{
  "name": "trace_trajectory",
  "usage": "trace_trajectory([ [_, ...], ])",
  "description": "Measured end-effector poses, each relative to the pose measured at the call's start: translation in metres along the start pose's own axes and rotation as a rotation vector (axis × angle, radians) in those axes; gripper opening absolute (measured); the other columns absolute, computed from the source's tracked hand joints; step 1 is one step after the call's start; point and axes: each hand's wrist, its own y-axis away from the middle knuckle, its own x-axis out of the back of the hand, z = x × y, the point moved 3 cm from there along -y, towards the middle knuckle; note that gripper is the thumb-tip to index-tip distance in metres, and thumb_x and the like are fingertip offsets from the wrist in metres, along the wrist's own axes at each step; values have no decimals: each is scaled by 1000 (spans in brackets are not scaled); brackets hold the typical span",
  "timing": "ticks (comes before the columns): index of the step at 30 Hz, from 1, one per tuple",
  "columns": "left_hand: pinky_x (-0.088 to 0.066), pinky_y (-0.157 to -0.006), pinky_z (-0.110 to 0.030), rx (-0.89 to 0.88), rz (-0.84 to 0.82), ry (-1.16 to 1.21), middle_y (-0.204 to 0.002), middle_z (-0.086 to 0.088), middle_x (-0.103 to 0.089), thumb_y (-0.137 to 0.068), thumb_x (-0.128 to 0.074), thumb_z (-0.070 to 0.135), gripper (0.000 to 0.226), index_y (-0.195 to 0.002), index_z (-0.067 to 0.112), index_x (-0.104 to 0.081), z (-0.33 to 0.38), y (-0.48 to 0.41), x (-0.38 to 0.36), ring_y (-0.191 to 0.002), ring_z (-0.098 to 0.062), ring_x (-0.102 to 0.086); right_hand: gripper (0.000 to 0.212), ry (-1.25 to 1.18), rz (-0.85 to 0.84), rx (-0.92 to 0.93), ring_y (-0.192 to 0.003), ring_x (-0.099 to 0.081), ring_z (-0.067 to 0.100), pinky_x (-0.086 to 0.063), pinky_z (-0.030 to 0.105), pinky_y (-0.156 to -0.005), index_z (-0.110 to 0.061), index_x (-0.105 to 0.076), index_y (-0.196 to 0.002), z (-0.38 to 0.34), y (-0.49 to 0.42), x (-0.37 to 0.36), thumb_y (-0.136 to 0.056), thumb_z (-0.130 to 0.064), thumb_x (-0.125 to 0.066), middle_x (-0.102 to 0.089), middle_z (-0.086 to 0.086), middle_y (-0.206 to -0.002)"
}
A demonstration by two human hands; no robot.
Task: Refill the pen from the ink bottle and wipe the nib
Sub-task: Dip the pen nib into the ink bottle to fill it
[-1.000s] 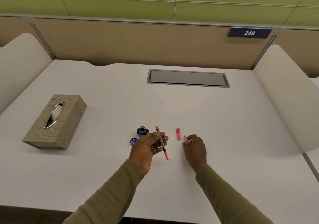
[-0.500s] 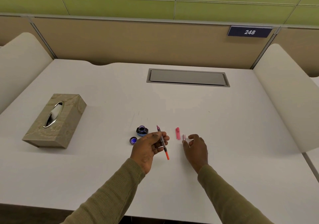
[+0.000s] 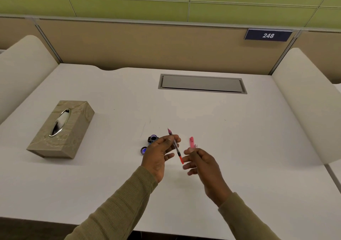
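My left hand (image 3: 160, 153) pinches a slim pen (image 3: 175, 146) between thumb and fingers, nib pointing away from me, red end toward me. Just left of that hand the open ink bottle (image 3: 153, 139) stands on the white desk (image 3: 239, 147), its round cap (image 3: 143, 150) lying beside it. My right hand (image 3: 202, 163) hovers to the right of the pen's red end, fingers spread and holding nothing. A pink pen cap (image 3: 191, 141) and a small clear pen part (image 3: 196, 145) lie on the desk just beyond its fingertips.
A beige tissue box (image 3: 61, 129) with an oval slot sits at the left of the desk. A grey cable hatch (image 3: 202, 83) is set into the desk at the back. Curved white dividers flank both sides.
My right hand let go of the small clear part, which now lies by the pink cap, and drew back toward the pen's red end. The left hand keeps the pen nearly still.
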Motion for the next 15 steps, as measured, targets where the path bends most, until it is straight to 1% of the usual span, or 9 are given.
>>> trace_trajectory([
  [2,-46,-93,-43,-19,15,11,-113,-5,-75,-98,-55,23,20,-103,18,-74,3,0,1,-117,-27,-63,20,-70,-68,-26,-75,-70,18,-56,32,-69,-13,-74,-105,-5,10,-10,-100,-25,-60,-78,11,-93],
  [6,-45,-99,-47,-35,31,14,-114,-3,-74,-97,-56,26,21,-105,20,-75,7,0,5,-116,-26,-63,17,-172,-70,-51,-78,-64,18,-55,33,-73,-12,-77,-103,-9,9,-18,-97,-23,-66,-75,7,-88],
  [10,-47,-96,-44,-33,18,18,-114,-2,-74,-96,-57,28,23,-109,20,-74,13,-1,13,-113,-25,-65,15,-219,-65,-48,-80,-62,19,-53,32,-73,-9,-77,-102,-15,2,-20,-96,-18,-67,-71,6,-86],
  [12,-49,-92,-42,-46,20,13,-112,-2,-75,-96,-59,29,24,-113,19,-73,18,-2,18,-110,-26,-67,16,-227,-50,-37,-79,-62,18,-54,31,-72,-7,-76,-103,-18,-1,-21,-96,-17,-66,-70,6,-86],
  [15,-50,-87,-41,-93,56,-6,-108,-6,-74,-96,-60,28,23,-114,19,-71,31,-8,29,-102,-25,-67,14,-162,-1,14,-77,-62,18,-54,31,-71,-8,-77,-101,-24,-7,-21,-95,-17,-68,-70,6,-85],
])
